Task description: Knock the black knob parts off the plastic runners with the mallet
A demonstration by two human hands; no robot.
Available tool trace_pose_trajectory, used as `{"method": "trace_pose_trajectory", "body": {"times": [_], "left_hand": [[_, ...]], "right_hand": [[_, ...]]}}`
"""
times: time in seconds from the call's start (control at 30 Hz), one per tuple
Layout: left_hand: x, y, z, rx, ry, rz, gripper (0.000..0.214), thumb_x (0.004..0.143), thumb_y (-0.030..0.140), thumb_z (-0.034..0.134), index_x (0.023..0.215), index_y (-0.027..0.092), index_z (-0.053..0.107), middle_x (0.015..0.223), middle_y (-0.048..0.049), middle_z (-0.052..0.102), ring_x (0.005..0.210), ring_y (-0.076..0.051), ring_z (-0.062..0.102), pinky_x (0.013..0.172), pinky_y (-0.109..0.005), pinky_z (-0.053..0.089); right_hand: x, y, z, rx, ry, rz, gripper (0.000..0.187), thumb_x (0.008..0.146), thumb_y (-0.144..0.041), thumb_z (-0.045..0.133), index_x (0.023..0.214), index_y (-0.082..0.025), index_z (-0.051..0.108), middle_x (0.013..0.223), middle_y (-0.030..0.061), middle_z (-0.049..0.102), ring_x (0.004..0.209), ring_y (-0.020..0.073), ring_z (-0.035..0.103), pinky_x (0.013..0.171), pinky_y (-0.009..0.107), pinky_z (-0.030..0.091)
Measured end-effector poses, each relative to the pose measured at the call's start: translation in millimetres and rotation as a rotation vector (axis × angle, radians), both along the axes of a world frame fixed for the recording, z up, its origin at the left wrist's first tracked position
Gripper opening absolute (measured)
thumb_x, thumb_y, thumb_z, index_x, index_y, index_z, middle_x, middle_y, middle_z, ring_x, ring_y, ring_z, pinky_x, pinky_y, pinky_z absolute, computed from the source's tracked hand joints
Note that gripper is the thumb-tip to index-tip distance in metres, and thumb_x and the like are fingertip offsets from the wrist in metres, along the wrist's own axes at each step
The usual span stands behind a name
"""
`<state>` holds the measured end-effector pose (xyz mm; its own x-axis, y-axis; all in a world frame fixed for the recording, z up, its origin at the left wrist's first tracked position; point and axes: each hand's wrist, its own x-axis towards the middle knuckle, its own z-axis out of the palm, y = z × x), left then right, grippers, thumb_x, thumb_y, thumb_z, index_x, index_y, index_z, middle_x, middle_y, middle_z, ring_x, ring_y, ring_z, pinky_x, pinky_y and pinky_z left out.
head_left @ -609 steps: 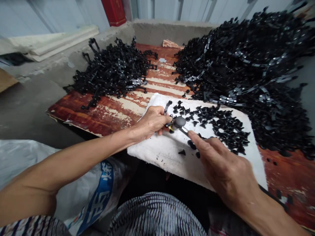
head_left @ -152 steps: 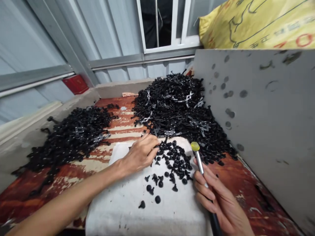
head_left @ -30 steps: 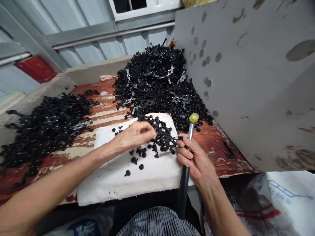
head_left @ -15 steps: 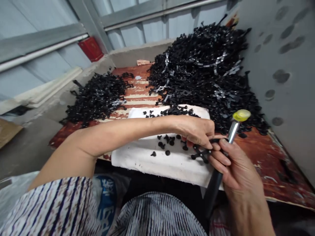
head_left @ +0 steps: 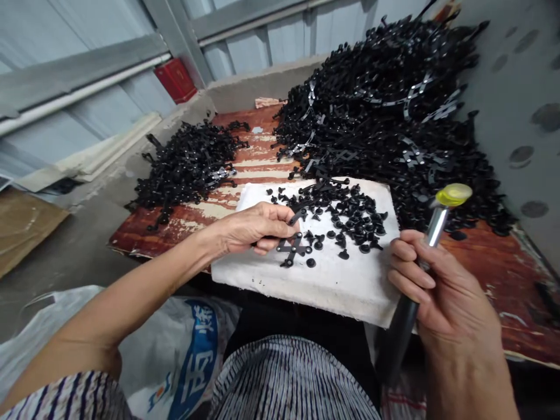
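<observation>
My left hand [head_left: 251, 226] pinches a black cross-shaped plastic piece [head_left: 294, 248] and holds it on the white foam pad [head_left: 336, 280]. My right hand [head_left: 441, 291] grips a small mallet [head_left: 426, 251] by its black handle, its yellow head up beside the pad's right edge. Several loose black studs [head_left: 345, 216] lie scattered on the pad just beyond the left hand's fingers.
A big heap of black linked parts [head_left: 394, 116] fills the back right, and a smaller heap [head_left: 190, 163] lies at the left on the worn red board [head_left: 516, 280]. A grey spotted panel [head_left: 525, 76] stands at right. A white printed sack [head_left: 175, 356] lies at my left knee.
My left hand drew back leftwards from my right hand, carrying the cross-shaped piece onto the pad's middle. My right hand with the mallet stays at the pad's right edge.
</observation>
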<state>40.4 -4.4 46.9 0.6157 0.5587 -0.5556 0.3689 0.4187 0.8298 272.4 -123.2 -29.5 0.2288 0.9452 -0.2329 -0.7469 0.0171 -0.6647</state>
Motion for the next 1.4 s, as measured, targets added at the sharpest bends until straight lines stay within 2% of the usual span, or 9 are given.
{"method": "trace_pose_trajectory", "body": {"times": [0.13, 0.3, 0.5, 0.6, 0.73, 0.87, 0.97, 1.17, 1.4], "left_hand": [[2, -1, -6.8, -0.024, -0.012, 0.004, 0.01, 0.077, 0.013, 0.064, 0.072, 0.015, 0.056, 0.089, -0.0103, 0.074, 0.031, 0.003, 0.027, 0.031, -0.015, 0.018], [-1, -3, -12.5, -0.006, -0.017, -0.065, 0.008, 0.078, 0.019, 0.066, 0.078, 0.014, 0.061, 0.103, -0.0134, 0.074, 0.033, 0.003, 0.028, 0.031, -0.016, 0.02], [-15, -7, -13.8, 0.048, 0.03, -0.122, 0.01, 0.079, 0.022, 0.065, 0.081, 0.012, 0.061, 0.101, -0.0132, 0.074, 0.033, 0.003, 0.03, 0.032, -0.017, 0.023], [-19, -8, -14.0, 0.052, 0.003, -0.12, 0.013, 0.081, 0.023, 0.064, 0.078, 0.013, 0.055, 0.108, -0.0142, 0.072, 0.033, 0.003, 0.031, 0.032, -0.016, 0.024], [-15, -8, -16.9, 0.098, -0.054, -0.132, 0.012, 0.084, 0.021, 0.06, 0.078, 0.014, 0.052, 0.116, -0.0142, 0.07, 0.033, 0.004, 0.031, 0.033, -0.015, 0.027], [-12, -11, -18.6, 0.126, -0.023, -0.155, 0.008, 0.084, 0.019, 0.059, 0.084, 0.011, 0.058, 0.113, -0.0126, 0.07, 0.034, 0.004, 0.033, 0.033, -0.015, 0.027], [-17, -13, -16.9, 0.101, 0.012, -0.152, 0.012, 0.084, 0.02, 0.06, 0.09, 0.01, 0.062, 0.108, -0.0124, 0.071, 0.034, 0.004, 0.033, 0.033, -0.015, 0.027], [-38, -19, -13.9, 0.017, -0.045, -0.039, 0.015, 0.081, 0.025, 0.065, 0.08, 0.013, 0.057, 0.113, -0.015, 0.071, 0.034, 0.004, 0.031, 0.032, -0.014, 0.025], [-47, -31, -23.3, 0.04, -0.041, -0.077, 0.021, 0.079, 0.031, 0.07, 0.083, 0.012, 0.062, 0.115, -0.014, 0.07, 0.036, 0.003, 0.036, 0.034, -0.014, 0.028]], "right_hand": [[-1, 0, 0.6, -0.001, -0.002, -0.008, 0.017, 0.063, -0.014, 0.077, 0.077, -0.012, 0.067, 0.063, -0.0041, 0.05, 0.037, -0.0016, 0.026, 0.028, 0.006, 0.029], [-1, -1, 1.0, 0.001, -0.017, -0.001, 0.015, 0.066, -0.015, 0.075, 0.078, -0.013, 0.067, 0.063, -0.0043, 0.049, 0.038, -0.0015, 0.026, 0.029, 0.005, 0.028], [-1, -1, 0.4, -0.014, -0.023, -0.009, 0.013, 0.068, -0.016, 0.074, 0.078, -0.014, 0.067, 0.063, -0.0049, 0.049, 0.039, -0.0013, 0.022, 0.029, 0.005, 0.028], [-1, 0, -0.8, -0.023, -0.024, -0.012, 0.013, 0.067, -0.017, 0.074, 0.077, -0.015, 0.066, 0.063, -0.0057, 0.048, 0.039, -0.0013, 0.021, 0.028, 0.004, 0.029], [-2, 0, -1.4, -0.027, -0.026, -0.024, 0.016, 0.065, -0.016, 0.075, 0.077, -0.015, 0.065, 0.062, -0.0062, 0.048, 0.038, -0.0013, 0.021, 0.027, 0.004, 0.03], [-2, -1, -1.2, -0.029, -0.034, -0.029, 0.016, 0.065, -0.016, 0.074, 0.078, -0.015, 0.064, 0.062, -0.0064, 0.047, 0.038, -0.0011, 0.02, 0.027, 0.004, 0.03], [-1, -1, -0.9, -0.028, -0.037, -0.021, 0.015, 0.066, -0.016, 0.073, 0.077, -0.015, 0.064, 0.062, -0.0065, 0.047, 0.038, -0.0007, 0.019, 0.027, 0.004, 0.029], [-1, -1, 0.3, -0.039, -0.032, -0.017, 0.013, 0.067, -0.015, 0.072, 0.077, -0.015, 0.063, 0.062, -0.0064, 0.046, 0.038, -0.0006, 0.019, 0.027, 0.004, 0.029], [-3, -1, 0.3, -0.097, -0.008, -0.085, 0.016, 0.063, -0.012, 0.074, 0.075, -0.013, 0.063, 0.062, -0.0062, 0.046, 0.038, -0.0014, 0.02, 0.025, 0.004, 0.028]]}}
